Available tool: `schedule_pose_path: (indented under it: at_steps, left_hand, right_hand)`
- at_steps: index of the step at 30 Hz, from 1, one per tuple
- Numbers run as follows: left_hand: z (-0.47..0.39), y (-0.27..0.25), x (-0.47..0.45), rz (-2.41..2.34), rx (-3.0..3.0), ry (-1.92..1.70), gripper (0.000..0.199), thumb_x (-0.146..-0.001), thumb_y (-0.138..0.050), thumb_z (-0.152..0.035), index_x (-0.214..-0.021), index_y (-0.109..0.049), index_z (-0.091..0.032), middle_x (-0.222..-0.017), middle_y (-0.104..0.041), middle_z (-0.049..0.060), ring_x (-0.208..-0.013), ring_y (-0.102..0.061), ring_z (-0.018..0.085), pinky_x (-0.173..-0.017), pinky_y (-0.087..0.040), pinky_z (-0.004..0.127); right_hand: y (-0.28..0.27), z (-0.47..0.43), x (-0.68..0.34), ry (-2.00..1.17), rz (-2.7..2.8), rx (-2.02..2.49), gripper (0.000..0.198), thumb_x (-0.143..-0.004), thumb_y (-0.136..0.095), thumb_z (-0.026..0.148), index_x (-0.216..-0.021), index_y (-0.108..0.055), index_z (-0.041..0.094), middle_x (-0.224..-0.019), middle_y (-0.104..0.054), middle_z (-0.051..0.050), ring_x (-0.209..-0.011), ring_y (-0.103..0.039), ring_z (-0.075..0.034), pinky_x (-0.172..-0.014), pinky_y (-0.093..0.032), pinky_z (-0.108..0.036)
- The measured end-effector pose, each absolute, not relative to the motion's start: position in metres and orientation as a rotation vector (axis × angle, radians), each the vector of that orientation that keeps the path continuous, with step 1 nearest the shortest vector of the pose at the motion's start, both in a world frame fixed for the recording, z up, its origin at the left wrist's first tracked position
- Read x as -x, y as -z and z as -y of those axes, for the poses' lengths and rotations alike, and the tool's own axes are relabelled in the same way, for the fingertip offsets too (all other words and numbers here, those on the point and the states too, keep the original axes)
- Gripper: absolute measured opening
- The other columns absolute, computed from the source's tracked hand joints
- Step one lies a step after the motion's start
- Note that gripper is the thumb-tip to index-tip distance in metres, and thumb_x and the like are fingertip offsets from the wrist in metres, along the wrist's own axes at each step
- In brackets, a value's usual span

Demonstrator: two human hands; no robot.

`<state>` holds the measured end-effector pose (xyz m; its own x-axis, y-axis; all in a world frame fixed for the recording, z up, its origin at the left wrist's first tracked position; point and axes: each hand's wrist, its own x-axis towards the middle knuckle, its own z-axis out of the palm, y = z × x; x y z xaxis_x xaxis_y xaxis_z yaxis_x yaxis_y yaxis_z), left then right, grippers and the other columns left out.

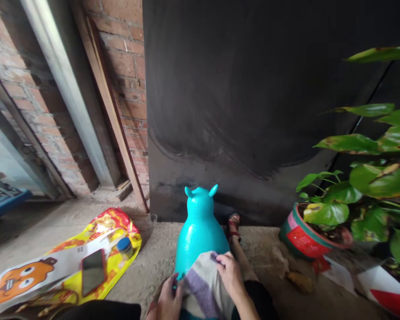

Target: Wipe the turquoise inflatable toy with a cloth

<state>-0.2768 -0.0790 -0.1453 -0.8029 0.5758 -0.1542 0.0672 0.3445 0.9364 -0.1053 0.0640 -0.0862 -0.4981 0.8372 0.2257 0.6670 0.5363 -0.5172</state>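
Note:
Low in the middle of the head view stands a shiny turquoise inflatable animal (202, 231) with two small ears. A pale grey and purple striped cloth (200, 280) lies over its lower, nearer part. My right hand (231, 275) pinches the upper right corner of this cloth between thumb and fingers. My left hand (170, 297) is closed at the cloth's left edge, against the toy's lower left side. The cloth and the bottom of the view hide the rest of the toy.
A yellow and red bag (120, 262) lies on the left floor, with a phone (93, 271) and a blue-lidded jar (125, 246) on it. A potted plant (315, 231) stands right. A dark panel (246, 102) rises behind; my sandalled foot (234, 224) is beside the toy.

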Motion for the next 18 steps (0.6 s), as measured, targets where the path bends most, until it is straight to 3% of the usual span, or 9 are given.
schedule_pose_path:
  at_steps: [5, 11, 18]
  left_hand:
    - [0.081, 0.131, 0.290, -2.171, -0.596, -1.409, 0.057, -0.056, -0.048, -0.059, -0.090, -0.067, -0.018, -0.098, -0.073, 0.013, -0.104, -0.065, 0.035, -0.103, -0.048, 0.051]
    - [0.061, 0.072, 0.310, -2.190, -0.689, -1.517, 0.055, -0.066, -0.048, -0.059, -0.100, -0.067, -0.020, -0.102, -0.072, 0.009, -0.103, -0.065, 0.032, -0.097, -0.051, 0.049]
    - [0.042, -0.023, 0.340, -2.196, -1.013, -1.725, 0.055, -0.075, -0.049, -0.062, -0.109, -0.063, -0.022, -0.108, -0.068, 0.005, -0.105, -0.061, 0.025, -0.100, -0.049, 0.041]
  right_hand:
    - [0.079, -0.079, 0.087, -0.430, 2.275, 1.198, 0.034, -0.090, -0.039, 0.018, -0.067, -0.063, 0.020, -0.074, -0.060, -0.003, -0.069, -0.061, -0.016, -0.066, -0.048, -0.025]
    - [0.025, -0.112, 0.098, -0.320, 2.198, 1.071, 0.036, -0.100, -0.029, 0.030, -0.082, -0.058, 0.020, -0.085, -0.060, -0.004, -0.080, -0.058, -0.016, -0.072, -0.044, -0.026]
    - [-0.043, -0.133, 0.115, -0.264, 2.104, 0.947, 0.038, -0.103, -0.024, 0.034, -0.090, -0.057, 0.020, -0.091, -0.058, -0.004, -0.087, -0.056, -0.016, -0.081, -0.042, -0.028]
